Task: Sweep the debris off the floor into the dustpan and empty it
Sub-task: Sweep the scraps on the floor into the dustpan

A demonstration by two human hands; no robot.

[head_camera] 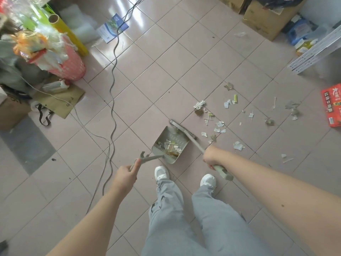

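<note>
A grey-green dustpan [162,139] rests on the tiled floor just ahead of my feet, with crumpled paper scraps lying inside it. My left hand [126,172] grips the dustpan's long handle [150,158]. My right hand [211,157] is closed around the broom handle [220,169]. The broom head [181,128] lies along the pan's right, open edge. Scattered debris [219,124], torn paper and wrappers, litters the tiles to the right of the pan, reaching toward the far right.
Grey cables [112,100] snake across the floor on the left. A pink bin [68,63] overflowing with rubbish, flat cardboard [59,100] and boxes crowd the left side. Cardboard boxes [265,21], a white metal rack [313,50] and a red carton [332,108] line the right.
</note>
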